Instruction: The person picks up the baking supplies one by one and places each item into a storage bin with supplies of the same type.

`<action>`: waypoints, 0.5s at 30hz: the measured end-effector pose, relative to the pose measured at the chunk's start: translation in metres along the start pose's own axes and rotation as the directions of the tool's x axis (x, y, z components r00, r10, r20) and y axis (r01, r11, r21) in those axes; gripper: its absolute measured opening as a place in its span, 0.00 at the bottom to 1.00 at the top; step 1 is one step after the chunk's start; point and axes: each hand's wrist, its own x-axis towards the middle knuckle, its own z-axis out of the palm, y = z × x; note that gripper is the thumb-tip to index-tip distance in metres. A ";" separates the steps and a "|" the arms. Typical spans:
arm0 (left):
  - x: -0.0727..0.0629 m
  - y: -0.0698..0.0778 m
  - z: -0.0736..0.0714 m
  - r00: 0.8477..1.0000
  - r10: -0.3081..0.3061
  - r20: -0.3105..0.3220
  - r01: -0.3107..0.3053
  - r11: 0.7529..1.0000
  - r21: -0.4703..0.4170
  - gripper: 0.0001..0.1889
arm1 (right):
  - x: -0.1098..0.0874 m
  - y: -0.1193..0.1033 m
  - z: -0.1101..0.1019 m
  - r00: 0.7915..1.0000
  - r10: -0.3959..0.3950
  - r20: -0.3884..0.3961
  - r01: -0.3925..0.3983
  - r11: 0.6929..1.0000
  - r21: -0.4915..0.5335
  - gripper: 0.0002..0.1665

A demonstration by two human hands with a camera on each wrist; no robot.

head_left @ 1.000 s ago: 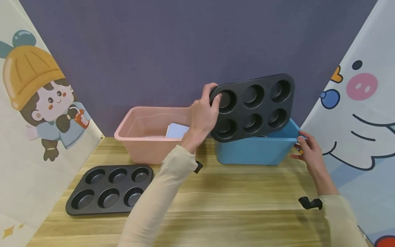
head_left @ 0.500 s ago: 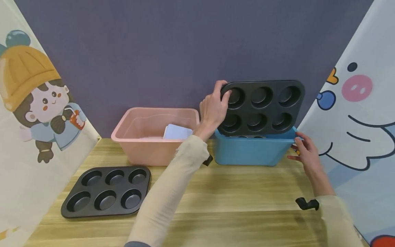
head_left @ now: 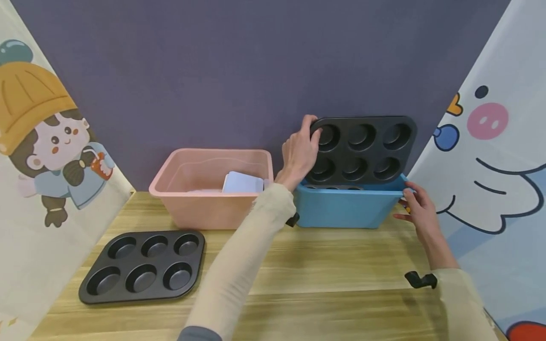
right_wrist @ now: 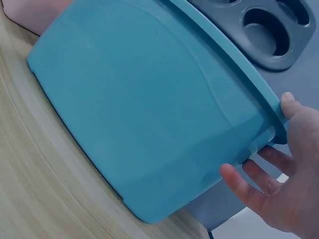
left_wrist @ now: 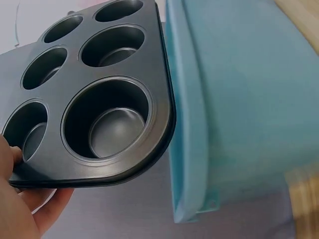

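My left hand (head_left: 300, 154) grips the left end of a dark six-cup muffin tin (head_left: 379, 150), thumb over the front face. Upright, cups facing me, the tin has its lower edge behind the front rim of a blue plastic bin (head_left: 341, 208). Parts of another dark, cupped thing (head_left: 334, 187) show low inside the bin. With its thumb on the rim and fingers below it, my right hand (head_left: 422, 213) holds the bin's right end corner. The left wrist view shows the gripped tin (left_wrist: 164, 129) beside the bin's rim (left_wrist: 192, 149).
A second muffin tin (head_left: 142, 267) lies flat on the wooden table (head_left: 324, 284) at the left. Left of the blue bin stands a pink bin (head_left: 204, 210) with a pale blue flat item (head_left: 243, 183) inside. A purple-grey wall (head_left: 239, 71) rises behind, with printed side panels.
My left hand has moved the muffin tin right and lower over the blue bin, turning it from tilted to level. My right hand keeps its place on the bin's end.
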 end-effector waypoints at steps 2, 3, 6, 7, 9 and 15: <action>-0.002 -0.003 0.003 1.000 0.000 0.018 0.000 1.000 0.011 0.13 | -0.001 -0.001 0.001 1.000 -0.003 0.005 0.003 1.000 0.011 0.34; -0.004 -0.005 0.004 1.000 -0.004 0.027 0.004 1.000 0.013 0.13 | -0.002 -0.001 0.002 1.000 -0.003 0.006 0.003 1.000 0.017 0.34; -0.009 -0.011 0.008 0.998 -0.021 0.059 0.021 1.000 0.010 0.13 | -0.004 -0.004 0.004 1.000 -0.001 0.004 0.001 1.000 0.025 0.34; -0.012 -0.013 0.009 0.997 -0.025 0.068 0.024 1.000 0.013 0.13 | -0.004 -0.005 0.005 1.000 0.000 0.002 0.000 1.000 0.026 0.34; -0.016 -0.017 0.012 0.996 -0.034 0.084 0.032 0.999 0.030 0.13 | -0.004 -0.006 0.006 1.000 0.000 -0.003 0.000 1.000 0.024 0.34; -0.029 -0.031 0.023 0.985 -0.050 0.168 0.028 0.991 0.130 0.15 | -0.003 -0.003 0.006 1.000 -0.003 -0.012 0.003 1.000 0.015 0.34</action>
